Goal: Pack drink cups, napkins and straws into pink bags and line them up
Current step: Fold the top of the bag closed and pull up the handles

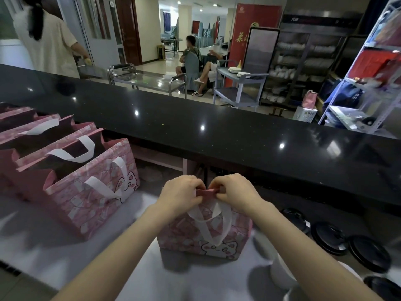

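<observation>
Pinching together the top of one cat-print pink bag point(206, 237); more bags are standing in line at the left.

I am holding this bag upright on the pale worktop point(43, 235), directly in front of me, with its white handles point(208, 227) hanging down the front. My left hand point(181, 195) and right hand point(233, 193) are both gripping its folded top edge point(205, 191), fingers curled and pinching it. I cannot see the contents. At least four pink bags point(93, 196) are standing in a row, mouths open. I am judging the task well advanced, since this bag is not yet in the row. Black lids point(329, 237) and a white cup point(282, 272) are lying to the right, so more packing is probably remaining.
</observation>
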Demonstrator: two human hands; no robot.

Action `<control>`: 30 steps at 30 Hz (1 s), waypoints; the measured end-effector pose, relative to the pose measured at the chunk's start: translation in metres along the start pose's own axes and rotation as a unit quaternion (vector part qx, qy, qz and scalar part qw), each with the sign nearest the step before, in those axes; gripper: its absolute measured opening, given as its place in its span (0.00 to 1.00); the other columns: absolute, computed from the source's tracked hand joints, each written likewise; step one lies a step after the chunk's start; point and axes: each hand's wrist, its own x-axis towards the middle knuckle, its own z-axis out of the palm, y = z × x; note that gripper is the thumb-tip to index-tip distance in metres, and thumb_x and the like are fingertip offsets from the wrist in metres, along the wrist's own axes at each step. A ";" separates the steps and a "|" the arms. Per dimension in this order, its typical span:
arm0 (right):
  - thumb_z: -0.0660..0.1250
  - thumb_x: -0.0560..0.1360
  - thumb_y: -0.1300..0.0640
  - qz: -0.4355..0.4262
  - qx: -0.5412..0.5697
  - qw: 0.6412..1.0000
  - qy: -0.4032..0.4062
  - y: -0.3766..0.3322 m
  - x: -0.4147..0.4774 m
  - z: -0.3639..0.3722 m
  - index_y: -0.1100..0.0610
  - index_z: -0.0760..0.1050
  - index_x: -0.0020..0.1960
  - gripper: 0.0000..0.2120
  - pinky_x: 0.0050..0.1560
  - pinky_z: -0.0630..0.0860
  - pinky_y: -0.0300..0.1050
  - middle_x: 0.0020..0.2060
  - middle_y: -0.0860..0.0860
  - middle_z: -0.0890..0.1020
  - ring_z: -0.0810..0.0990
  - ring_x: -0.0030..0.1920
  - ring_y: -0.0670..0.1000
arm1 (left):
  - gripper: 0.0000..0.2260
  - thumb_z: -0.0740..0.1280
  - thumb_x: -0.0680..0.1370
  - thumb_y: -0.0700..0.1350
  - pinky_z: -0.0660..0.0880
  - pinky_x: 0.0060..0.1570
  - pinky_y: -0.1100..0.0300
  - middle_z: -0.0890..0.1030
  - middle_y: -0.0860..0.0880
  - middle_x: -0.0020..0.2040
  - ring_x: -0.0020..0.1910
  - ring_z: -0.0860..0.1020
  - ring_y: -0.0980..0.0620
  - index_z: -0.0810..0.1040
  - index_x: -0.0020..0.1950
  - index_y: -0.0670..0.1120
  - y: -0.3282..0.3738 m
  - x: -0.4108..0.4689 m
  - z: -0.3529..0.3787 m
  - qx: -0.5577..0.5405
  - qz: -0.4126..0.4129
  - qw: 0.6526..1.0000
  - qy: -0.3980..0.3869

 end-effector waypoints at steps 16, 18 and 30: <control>0.66 0.76 0.44 0.028 0.131 0.991 0.000 0.017 -0.006 -0.006 0.46 0.79 0.56 0.11 0.50 0.77 0.42 0.48 0.43 0.83 0.80 0.50 0.44 | 0.14 0.66 0.76 0.60 0.75 0.50 0.61 0.80 0.59 0.50 0.50 0.77 0.60 0.80 0.56 0.54 -0.019 -0.005 -0.022 -0.100 -0.006 0.994 -0.035; 0.67 0.77 0.48 0.047 0.197 0.979 0.002 0.034 -0.010 -0.018 0.47 0.78 0.60 0.12 0.51 0.75 0.35 0.50 0.42 0.81 0.79 0.51 0.42 | 0.14 0.63 0.77 0.59 0.76 0.49 0.63 0.80 0.61 0.49 0.49 0.78 0.62 0.80 0.57 0.55 -0.036 -0.013 -0.031 -0.132 -0.026 0.990 -0.037; 0.65 0.71 0.69 0.021 0.038 0.998 0.034 0.044 0.000 -0.019 0.56 0.83 0.45 0.12 0.49 0.79 0.45 0.43 0.50 0.84 0.81 0.46 0.50 | 0.08 0.74 0.72 0.41 0.75 0.42 0.73 0.80 0.64 0.38 0.40 0.79 0.67 0.85 0.48 0.53 -0.056 -0.041 -0.029 -0.138 -0.053 0.988 0.035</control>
